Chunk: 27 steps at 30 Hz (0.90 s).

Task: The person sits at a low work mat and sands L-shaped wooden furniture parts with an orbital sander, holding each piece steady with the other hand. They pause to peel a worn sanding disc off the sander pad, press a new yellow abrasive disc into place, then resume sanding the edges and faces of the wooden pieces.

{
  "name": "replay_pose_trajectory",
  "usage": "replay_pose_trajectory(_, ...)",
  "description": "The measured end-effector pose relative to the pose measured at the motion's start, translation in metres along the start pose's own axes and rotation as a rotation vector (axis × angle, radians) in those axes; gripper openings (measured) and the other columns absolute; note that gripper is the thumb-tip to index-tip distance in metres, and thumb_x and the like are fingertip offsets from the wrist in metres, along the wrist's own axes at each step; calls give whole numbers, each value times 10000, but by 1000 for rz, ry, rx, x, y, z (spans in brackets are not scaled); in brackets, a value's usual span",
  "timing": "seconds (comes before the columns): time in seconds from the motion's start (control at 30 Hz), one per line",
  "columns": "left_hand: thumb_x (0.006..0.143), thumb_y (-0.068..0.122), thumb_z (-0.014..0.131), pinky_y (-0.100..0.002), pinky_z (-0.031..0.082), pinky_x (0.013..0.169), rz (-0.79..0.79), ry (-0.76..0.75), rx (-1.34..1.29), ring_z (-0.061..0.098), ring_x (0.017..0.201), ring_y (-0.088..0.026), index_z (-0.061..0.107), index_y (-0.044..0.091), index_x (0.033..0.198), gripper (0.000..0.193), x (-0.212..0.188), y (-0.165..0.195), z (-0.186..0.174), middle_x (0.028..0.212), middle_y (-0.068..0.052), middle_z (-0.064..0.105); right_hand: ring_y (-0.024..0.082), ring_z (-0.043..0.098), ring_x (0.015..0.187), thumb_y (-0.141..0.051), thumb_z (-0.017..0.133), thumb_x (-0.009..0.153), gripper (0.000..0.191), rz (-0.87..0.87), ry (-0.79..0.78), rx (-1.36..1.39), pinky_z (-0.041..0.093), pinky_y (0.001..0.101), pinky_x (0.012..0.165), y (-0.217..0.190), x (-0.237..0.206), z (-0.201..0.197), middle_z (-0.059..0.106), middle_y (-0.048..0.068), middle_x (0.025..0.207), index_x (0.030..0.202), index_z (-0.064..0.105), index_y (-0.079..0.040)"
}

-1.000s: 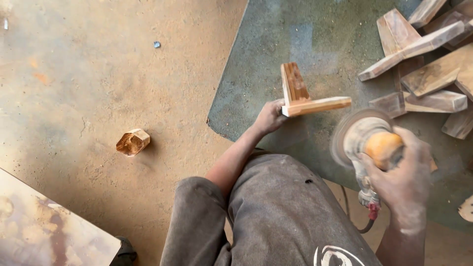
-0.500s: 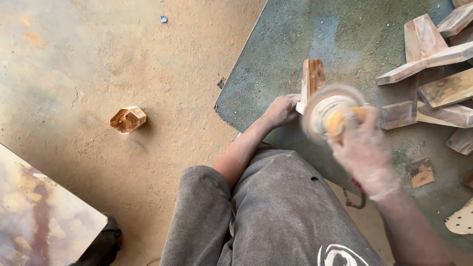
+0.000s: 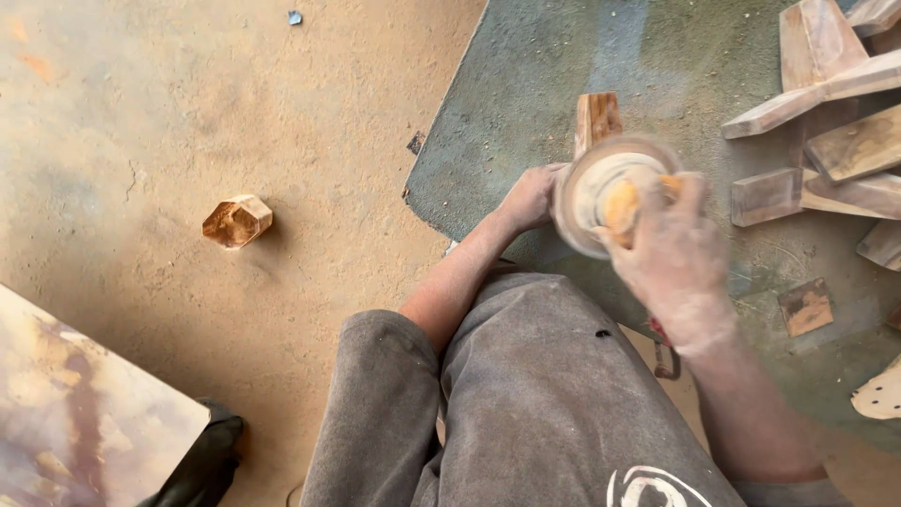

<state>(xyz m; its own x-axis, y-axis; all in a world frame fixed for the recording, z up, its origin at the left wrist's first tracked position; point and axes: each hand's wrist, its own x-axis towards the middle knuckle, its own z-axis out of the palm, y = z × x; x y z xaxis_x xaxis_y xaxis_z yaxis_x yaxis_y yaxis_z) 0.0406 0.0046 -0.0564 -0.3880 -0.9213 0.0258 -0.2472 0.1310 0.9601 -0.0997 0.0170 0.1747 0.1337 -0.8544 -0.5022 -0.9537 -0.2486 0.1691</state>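
Two hands meet at the workpiece: the right hand [image 3: 671, 249] grips a disc sander [image 3: 610, 192], the left hand [image 3: 530, 197] clasps the upright wood piece [image 3: 598, 117] on the green mat [image 3: 526, 113]. Light, even passes with fingers clear of the disc would serve best. Stacked offcuts [image 3: 826, 113] crowd the right; a hexagonal block [image 3: 236, 221] lies well left.

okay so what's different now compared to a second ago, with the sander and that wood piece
The right hand has swung the disc sander from the right, where it was held clear, leftward over the wooden piece, which it now covers; whether it touches is unclear. The left hand still grips that piece on the green mat. The small wood block on the floor and the stacked wood pieces lie as before.
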Motion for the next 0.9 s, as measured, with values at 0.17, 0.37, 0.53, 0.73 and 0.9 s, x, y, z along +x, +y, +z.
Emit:
replay_pose_trajectory(0.17, 949, 197, 774, -457, 549, 1083, -190, -84, -1110, 640, 1288, -317, 555, 37, 1445, 565, 6, -3, -1, 1422, -206, 619, 261, 685, 775, -474, 702, 947, 673, -126, -3, -43, 645, 347, 602, -35, 5, 5, 417, 234, 1204, 1438, 514, -54)
replay_pose_trajectory(0.37, 943, 227, 747, -412, 590, 1048, -322, -211, -925, 687, 1231, -278, 581, 42, 1393, 515, 8, -1, -4, 1341, -177, 678, 312, 669, 855, -343, 737, 915, 643, -143, 154, 20, 662, 338, 657, -36, 0, 18, 412, 210, 1145, 1465, 476, -136)
replay_pose_trajectory(0.53, 880, 309, 767, -396, 603, 959, -166, -108, 77, 742, 1093, -299, 681, 100, 1254, 436, -1, -5, -3, 1193, -167, 756, 303, 693, 734, -385, 770, 916, 732, 62, -66, 172, 660, 349, 555, -9, -3, 10, 374, 230, 1234, 1484, 404, -103)
replay_pose_trajectory(0.73, 893, 232, 733, -421, 597, 972, -61, -19, -78, 745, 1085, -326, 658, 71, 1285, 430, -3, -7, -1, 1208, -163, 737, 300, 690, 723, -377, 816, 836, 798, 7, 78, 102, 645, 327, 557, 1, -6, 8, 391, 224, 1201, 1476, 418, -114)
replay_pose_trajectory(0.9, 916, 194, 748, -408, 601, 986, -12, -24, -37, 743, 1084, -310, 674, 118, 1263, 363, -6, -2, -3, 1216, -139, 737, 307, 700, 729, -434, 790, 889, 781, 56, -13, 119, 643, 342, 538, 9, -11, 10, 376, 250, 1262, 1456, 415, -51)
